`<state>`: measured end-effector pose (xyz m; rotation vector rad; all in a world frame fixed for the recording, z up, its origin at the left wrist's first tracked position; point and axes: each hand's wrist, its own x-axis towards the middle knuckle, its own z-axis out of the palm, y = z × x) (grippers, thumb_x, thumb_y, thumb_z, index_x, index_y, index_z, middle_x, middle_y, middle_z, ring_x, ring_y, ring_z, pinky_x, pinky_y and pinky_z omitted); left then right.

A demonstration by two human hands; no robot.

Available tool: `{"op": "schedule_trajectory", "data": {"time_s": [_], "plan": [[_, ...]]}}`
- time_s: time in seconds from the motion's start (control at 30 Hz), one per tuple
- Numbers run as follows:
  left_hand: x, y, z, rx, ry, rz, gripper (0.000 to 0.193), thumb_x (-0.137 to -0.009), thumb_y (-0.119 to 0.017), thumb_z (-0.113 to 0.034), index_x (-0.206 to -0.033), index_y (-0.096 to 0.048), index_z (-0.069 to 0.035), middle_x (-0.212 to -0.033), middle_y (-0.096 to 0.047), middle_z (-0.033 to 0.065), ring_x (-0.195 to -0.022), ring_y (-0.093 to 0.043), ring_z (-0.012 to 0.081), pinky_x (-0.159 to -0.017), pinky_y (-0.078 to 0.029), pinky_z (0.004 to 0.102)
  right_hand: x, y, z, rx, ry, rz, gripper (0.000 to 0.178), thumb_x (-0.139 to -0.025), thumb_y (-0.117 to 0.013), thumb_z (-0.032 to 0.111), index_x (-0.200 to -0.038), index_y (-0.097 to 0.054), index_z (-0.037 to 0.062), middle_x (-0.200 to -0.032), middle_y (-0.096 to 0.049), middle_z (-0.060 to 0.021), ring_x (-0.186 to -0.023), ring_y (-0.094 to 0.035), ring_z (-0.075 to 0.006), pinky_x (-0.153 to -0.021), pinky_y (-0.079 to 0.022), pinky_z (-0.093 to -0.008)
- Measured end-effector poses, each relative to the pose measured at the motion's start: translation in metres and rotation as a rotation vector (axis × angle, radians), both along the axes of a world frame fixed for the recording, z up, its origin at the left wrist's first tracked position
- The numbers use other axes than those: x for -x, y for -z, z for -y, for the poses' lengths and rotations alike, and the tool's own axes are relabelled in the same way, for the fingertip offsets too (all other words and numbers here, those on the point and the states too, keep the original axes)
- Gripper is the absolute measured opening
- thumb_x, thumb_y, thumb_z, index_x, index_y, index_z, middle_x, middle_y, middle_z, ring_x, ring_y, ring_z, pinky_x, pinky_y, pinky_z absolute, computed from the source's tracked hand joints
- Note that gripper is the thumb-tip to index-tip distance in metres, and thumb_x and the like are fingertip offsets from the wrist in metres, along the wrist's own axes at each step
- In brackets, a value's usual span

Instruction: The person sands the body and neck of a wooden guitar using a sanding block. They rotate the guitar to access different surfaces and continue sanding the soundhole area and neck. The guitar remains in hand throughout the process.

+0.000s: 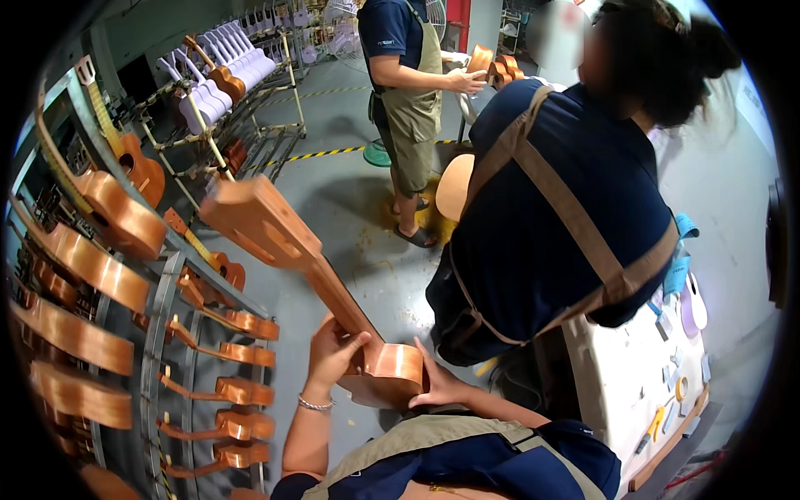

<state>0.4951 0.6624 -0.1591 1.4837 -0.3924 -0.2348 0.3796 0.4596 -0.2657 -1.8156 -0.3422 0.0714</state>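
A brown wooden ukulele [395, 364] is held in front of my body, its neck and slotted headstock [265, 225] tilted up and away to the left. My left hand [336, 354] grips it where the neck meets the body, thumb over the wood. Against the right side of the body, my right hand [437, 379] is pressed with its fingers along the edge. No strings can be made out on it. Part of the body is hidden behind my hands and apron.
At left, a metal rack [171, 333] carries several ukuleles. Farther back stands a wheeled rack [287, 71] of lilac instruments. A co-worker [575, 208] in a dark shirt is close on the right, beside a white workbench [612, 375] with tools. Another person [412, 92] handles wooden pieces.
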Motion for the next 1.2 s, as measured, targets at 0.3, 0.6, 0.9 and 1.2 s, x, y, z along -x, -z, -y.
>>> {"op": "schedule_trajectory", "data": {"time_s": [0.3, 0.6, 0.9, 1.2], "plan": [[-0.174, -0.072, 0.040, -0.078, 0.146, 0.134, 0.045, -0.077, -0.071, -0.007, -0.115, -0.048, 0.001, -0.100, -0.059, 0.0067, -0.095, -0.057, 0.0160, -0.082, -0.048, 0.0284, -0.159, -0.017, 0.002, -0.039, 0.402, 0.340, 0.099, -0.058, -0.084, 0.032, -0.134, -0.031, -0.0019, -0.108, -0.059, -0.0203, -0.098, -0.061, -0.0303, -0.085, -0.048, -0.0364], [-0.308, -0.075, 0.098, 0.069, 0.125, 0.196, 0.043, -0.082, -0.067, -0.012, -0.118, -0.049, 0.000, -0.105, -0.058, 0.0088, -0.100, -0.056, 0.0163, -0.085, -0.048, 0.0281, -0.267, -0.083, 0.039, -0.122, 0.811, 0.302, 0.096, -0.058, -0.085, 0.022, -0.132, -0.028, -0.0018, -0.122, -0.050, -0.0155, -0.111, -0.052, -0.0238, -0.094, -0.041, -0.0363], [-0.479, -0.042, 0.126, 0.071, 0.192, 0.178, 0.027, -0.084, -0.063, -0.006, -0.110, -0.055, 0.000, -0.097, -0.062, 0.0072, -0.094, -0.058, 0.0139, -0.085, -0.046, 0.0252, -0.407, -0.083, 0.082, -0.398, 1.138, 0.415, 0.097, -0.066, -0.079, 0.015, -0.139, -0.015, 0.0014, -0.131, -0.039, -0.0163, -0.122, -0.041, -0.0261, -0.102, -0.034, -0.0380], [-0.620, -0.035, 0.155, 0.141, 0.415, 0.093, 0.024, -0.086, -0.062, -0.008, -0.106, -0.056, 0.002, -0.096, -0.062, 0.0076, -0.091, -0.059, 0.0134, -0.084, -0.047, 0.0253, -0.501, -0.118, 0.145, -0.383, 1.495, 0.458, 0.094, -0.069, -0.078, 0.024, -0.138, -0.019, 0.0012, -0.127, -0.043, -0.0165, -0.119, -0.044, -0.0259, -0.099, -0.036, -0.0374]]}}
